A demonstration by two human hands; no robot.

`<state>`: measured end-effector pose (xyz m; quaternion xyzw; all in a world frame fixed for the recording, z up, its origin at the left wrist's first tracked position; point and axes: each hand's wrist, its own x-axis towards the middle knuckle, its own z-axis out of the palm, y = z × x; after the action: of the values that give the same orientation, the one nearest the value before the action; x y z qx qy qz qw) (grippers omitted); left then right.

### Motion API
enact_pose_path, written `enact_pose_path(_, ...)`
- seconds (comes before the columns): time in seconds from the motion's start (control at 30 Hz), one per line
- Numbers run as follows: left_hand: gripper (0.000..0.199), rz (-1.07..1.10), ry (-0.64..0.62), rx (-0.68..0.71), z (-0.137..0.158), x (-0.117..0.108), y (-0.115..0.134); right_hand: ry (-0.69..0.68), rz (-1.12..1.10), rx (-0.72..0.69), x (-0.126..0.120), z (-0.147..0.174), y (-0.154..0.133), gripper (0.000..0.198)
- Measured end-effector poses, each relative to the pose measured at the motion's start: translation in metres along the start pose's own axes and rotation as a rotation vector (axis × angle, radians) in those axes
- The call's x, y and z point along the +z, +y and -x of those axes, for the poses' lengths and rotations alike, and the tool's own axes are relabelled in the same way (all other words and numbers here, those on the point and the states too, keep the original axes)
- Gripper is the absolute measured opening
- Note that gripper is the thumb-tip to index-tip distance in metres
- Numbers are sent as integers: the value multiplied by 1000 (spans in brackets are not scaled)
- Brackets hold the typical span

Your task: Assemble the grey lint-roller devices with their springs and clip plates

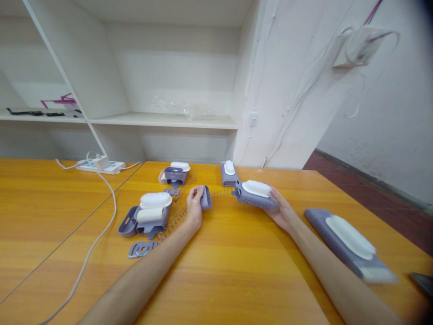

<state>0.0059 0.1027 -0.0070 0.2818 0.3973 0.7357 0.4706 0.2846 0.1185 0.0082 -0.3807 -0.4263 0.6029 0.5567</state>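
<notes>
My left hand (194,205) is closed on a small grey-purple plastic end cap (205,198), its hollow side facing right. In my right hand (282,210) is a grey-purple perforated housing (255,200) with a white-bristled brush (257,188) on top, tilted and held by its right end. The cap and the housing are apart. Between them a thin coil spring (221,192) shows, but I cannot tell whether it touches either one. Below my right forearm's right side lies a similar housing (318,216) with a white brush (352,237).
Grey parts with a white brush (156,200), a white roller (151,215), springs (177,218) and a flat slotted plate (142,249) lie left. More parts (174,173) and another brush unit (229,174) stand farther back. A power strip (101,167) trails a white cable (113,198).
</notes>
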Motion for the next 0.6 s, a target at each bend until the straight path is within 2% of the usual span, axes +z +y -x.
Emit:
enact_pose_path(0.23,31,-42,-43,14,-2,-1,-2,21,-16,-77,-2,-3,2,53)
enact_pose_path(0.47,31,-54,-59,8,-1,-1,-3,82,-79,-57,0,-5,5,35)
enact_pose_path(0.6,29,-36,-61,-2,-1,-1,-2,83,-123,-34,0,-4,6,32)
